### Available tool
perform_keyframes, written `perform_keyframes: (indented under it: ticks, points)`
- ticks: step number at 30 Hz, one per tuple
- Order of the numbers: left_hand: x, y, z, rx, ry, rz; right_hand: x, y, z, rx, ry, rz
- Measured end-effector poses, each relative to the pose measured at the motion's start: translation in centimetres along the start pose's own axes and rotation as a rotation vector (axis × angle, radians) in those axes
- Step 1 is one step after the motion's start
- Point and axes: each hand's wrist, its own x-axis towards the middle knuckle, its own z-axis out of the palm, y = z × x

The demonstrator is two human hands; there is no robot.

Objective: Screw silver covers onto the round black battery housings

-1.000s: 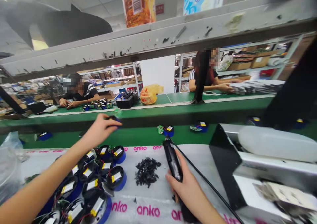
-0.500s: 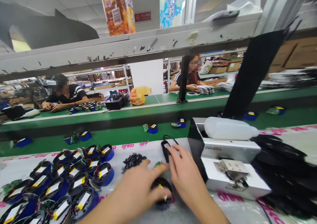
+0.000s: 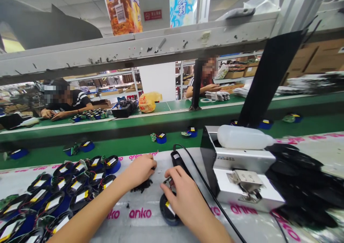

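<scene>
My left hand [image 3: 142, 169] is closed at the pile of small black parts [image 3: 141, 185]. A dark bit shows at its fingertips, too small to make out. My right hand [image 3: 184, 193] pinches the edge of a small circuit board [image 3: 167, 180] between thumb and fingers. Below that board sits a round blue-and-black housing [image 3: 164, 205] with a yellow-ended battery inside, partly covered by the hand. Just behind my right hand lies a black corded tool [image 3: 177, 159], its cable running down to the right.
Many similar housings [image 3: 55, 203] crowd the left side. A silver machine [image 3: 244, 160] with a white plastic bottle [image 3: 243, 137] on top stands right, beside black flat pieces [image 3: 298, 185]. More units lie on the green belt [image 3: 137, 142]. Two people work across it.
My left hand has moved from the housing back and left to the black parts, closing its fingers. My right hand has drawn nearer, off the black tool, and now pinches the board.
</scene>
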Motion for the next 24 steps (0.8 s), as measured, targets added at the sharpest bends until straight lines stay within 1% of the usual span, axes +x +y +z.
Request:
perform_keyframes:
  ticks: [2, 5, 8, 10, 11, 13, 16, 19, 21, 24]
  points:
    - [-0.4, 0.1, -0.4, -0.039, 0.051, -0.023, -0.1, -0.1, -0.4, 0.044, -0.004, 0.010]
    - [-1.3, 0.4, -1.0, -0.152, 0.132, -0.041, -0.3, -0.3, -0.5, 0.086, -0.034, -0.003]
    - [-2.6, 1.0, -1.1, -0.332, 0.223, -0.052, -0.4, -0.4, -0.3, 0.121, -0.075, -0.039]
    - [-3.4, 1.3, -0.7, -0.487, 0.284, -0.081, -0.6, -0.4, -0.3, 0.138, -0.102, -0.050]
    - [-3.7, 1.4, -0.4, -0.576, 0.301, -0.099, -0.7, -0.4, -0.4, 0.145, -0.118, -0.054]
    - [-4.0, 1.4, 0.7, -0.773, 0.298, -0.130, -0.9, -0.4, -0.7, 0.155, -0.154, -0.065]
    - [-4.3, 1.2, 2.8, -1.075, 0.265, -0.166, -1.0, -0.4, -1.3, 0.199, -0.216, -0.080]
    - [-4.5, 1.4, 4.7, -1.338, 0.280, -0.225, -1.0, -0.2, -1.2, 0.258, -0.237, -0.087]
    - [-4.6, 1.6, 5.5, -1.498, 0.279, -0.263, -1.0, 0.1, -0.8, 0.303, -0.219, -0.046]
    - [-4.8, 2.0, 6.1, -1.709, 0.245, -0.302, -1.0, 0.7, 0.0, 0.453, -0.184, 0.048]
